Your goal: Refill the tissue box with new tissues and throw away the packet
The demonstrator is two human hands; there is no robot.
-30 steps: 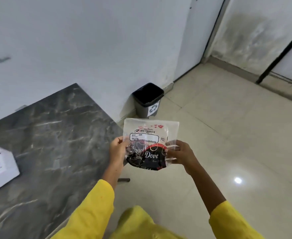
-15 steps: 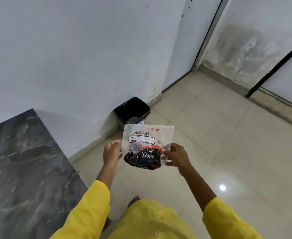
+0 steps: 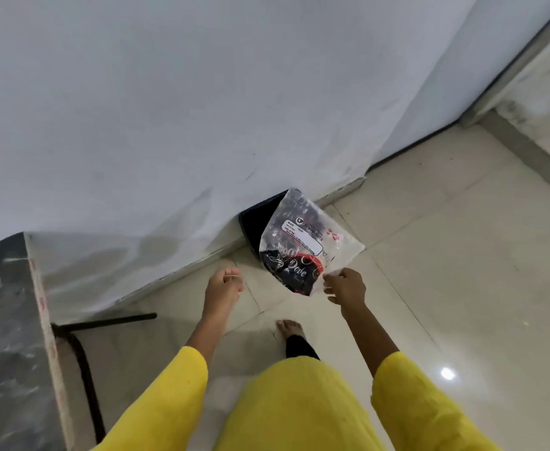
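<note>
The empty clear tissue packet (image 3: pixel 302 242), printed with a dark red-and-black design, hangs tilted over the black bin (image 3: pixel 254 222) that stands against the white wall. My right hand (image 3: pixel 345 285) pinches the packet's lower right edge. My left hand (image 3: pixel 224 283) is off the packet, a little to its left, with fingers curled in and nothing in them. Most of the bin is hidden behind the packet. The tissue box is out of view.
The dark marble table (image 3: pixel 0 336) fills the lower left, its black metal leg (image 3: pixel 83 359) reaching onto the floor. My foot (image 3: pixel 290 328) stands on the pale tiled floor (image 3: pixel 446 271) just short of the bin. A door frame (image 3: pixel 511 76) runs at the right.
I have stepped closer to the bin and look down more steeply. My left hand has let go of the packet, which my right hand alone now holds tilted above the bin.
</note>
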